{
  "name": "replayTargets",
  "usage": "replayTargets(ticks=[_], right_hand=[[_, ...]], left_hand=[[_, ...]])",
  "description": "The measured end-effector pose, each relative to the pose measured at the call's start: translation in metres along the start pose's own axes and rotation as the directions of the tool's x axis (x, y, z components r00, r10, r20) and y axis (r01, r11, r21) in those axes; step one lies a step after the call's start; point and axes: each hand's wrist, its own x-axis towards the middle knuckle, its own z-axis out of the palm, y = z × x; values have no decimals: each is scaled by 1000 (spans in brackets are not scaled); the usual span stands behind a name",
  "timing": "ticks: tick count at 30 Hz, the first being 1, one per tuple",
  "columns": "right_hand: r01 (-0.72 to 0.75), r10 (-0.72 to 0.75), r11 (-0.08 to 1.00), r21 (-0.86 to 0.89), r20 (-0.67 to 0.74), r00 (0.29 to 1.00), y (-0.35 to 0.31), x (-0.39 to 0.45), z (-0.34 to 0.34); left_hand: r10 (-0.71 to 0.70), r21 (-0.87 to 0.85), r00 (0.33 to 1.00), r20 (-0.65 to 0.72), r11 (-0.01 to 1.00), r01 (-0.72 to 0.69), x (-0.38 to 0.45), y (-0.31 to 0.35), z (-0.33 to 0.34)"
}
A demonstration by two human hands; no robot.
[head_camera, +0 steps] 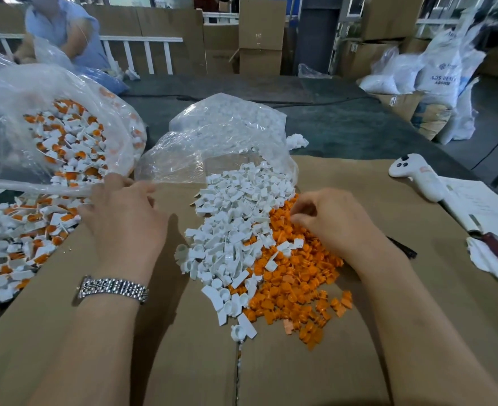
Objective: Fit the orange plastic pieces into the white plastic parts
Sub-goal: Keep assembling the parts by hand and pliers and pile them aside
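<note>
Orange plastic pieces [297,285] and white plastic parts [236,230] lie heaped side by side on cardboard [300,376], both within reach. The right hand [330,221] curls into the orange heap; whether it holds a piece cannot be told. The left hand [124,212], fingers relaxed, reaches toward the bag of assembled pieces [57,136].

Loose parts [230,230] sat mid-cardboard [300,376], small pieces [297,276] right beside them, filled bag [51,133] off left.
</note>
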Motion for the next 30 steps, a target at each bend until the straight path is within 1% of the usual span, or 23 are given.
replayTargets(ticks=[2, 5, 7, 8, 10, 12, 14, 16, 19, 23, 25, 27, 28, 29, 30], right_hand=[[21, -20, 1000, -12, 43, 999, -3, 0, 7], [46, -43, 997, -64, 51, 998, -5, 1, 14], [57, -54, 994, -97, 36, 998, -5, 2, 15], [58, -55, 991, -118, 29, 998, -6, 2, 15], [49, -49, 990, -131, 10, 999, -7, 3, 16], [35, -40, 994, -101, -43, 998, -9, 2, 14], [43, -47, 998, -45, -99, 994, -12, 2, 11], [57, -55, 998, 15, -125, 991, -14, 1, 9], [54, -45, 996, 69, -126, 991, -18, -1, 7], [45, -26, 987, 153, -126, 992, -20, -1, 8], [59, -41, 986, 154, -120, 992, -20, -1, 10], [75, -58, 987, 145, -123, 991, -21, -1, 10], [79, -57, 984, 162, -136, 989, -21, -1, 10], [82, -52, 978, 193, -154, 987, -22, -1, 10], [81, -41, 969, 235, -171, 984, -23, -2, 9]], left_hand=[[39, -129, 997, 72, 991, -29, -1, 4, 0], [48, -350, 956, 291, 935, 59, 0, 7, -2], [86, -424, 925, 370, 902, 86, 1, 4, -4], [107, -422, 909, 402, 903, 81, 1, 4, -4], [134, -355, 878, 460, 934, 44, 1, 2, -2], [144, -290, 854, 499, 957, 8, 2, 2, 1], [166, -262, 827, 538, 965, -23, 1, 4, 2], [175, -239, 823, 540, 970, -49, 0, 7, 4], [157, -193, 857, 490, 979, -69, -1, 7, 9], [100, -204, 897, 432, 979, -11, 2, 5, 12], [101, -227, 919, 381, 974, -13, 2, 5, 11], [89, -289, 938, 336, 957, 13, 2, 7, 9], [73, -356, 943, 324, 933, 51, 1, 7, 8], [59, -445, 944, 325, 890, 98, 0, 8, 7], [52, -542, 938, 343, 826, 153, -2, 10, 6]])
